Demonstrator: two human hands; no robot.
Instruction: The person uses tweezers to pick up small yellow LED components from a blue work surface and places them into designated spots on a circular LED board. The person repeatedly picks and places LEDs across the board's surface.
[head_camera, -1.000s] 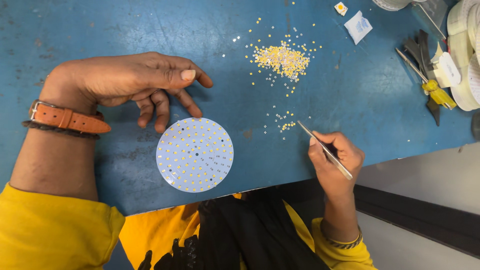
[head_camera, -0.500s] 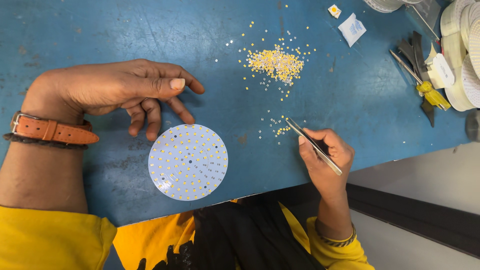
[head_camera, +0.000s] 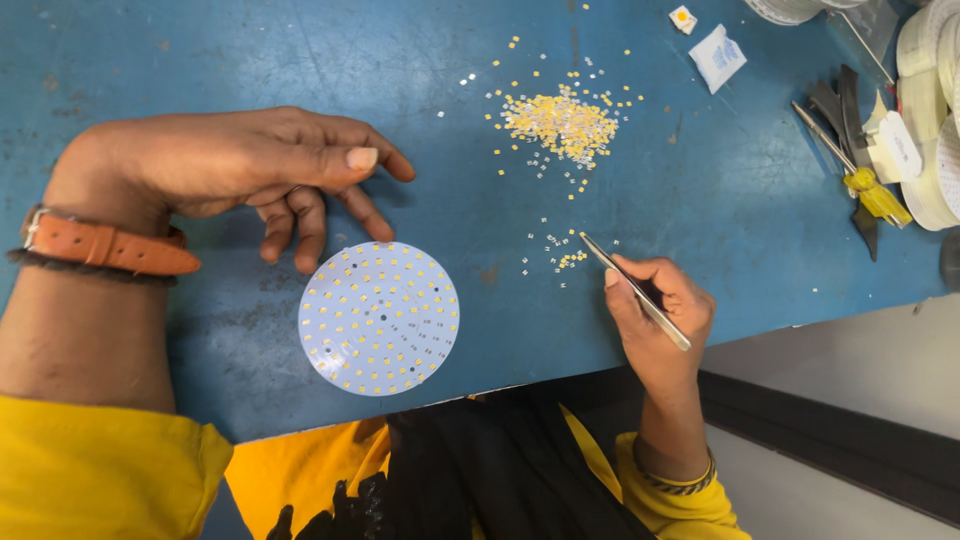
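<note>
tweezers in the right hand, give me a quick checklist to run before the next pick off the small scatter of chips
1. Tweezers gripped in the right hand: ok.
2. Tips at the small scatter of chips: ok, they point right at it.
3. Chip between the tips: cannot tell, too small to see.
4. Round white board flat on the blue table: ok.
5. Left hand steadying the board: not ok, fingertips rest just above its rim, apart from it.
6. Empty spots left on the board: ok, several show near the lower middle.
</note>
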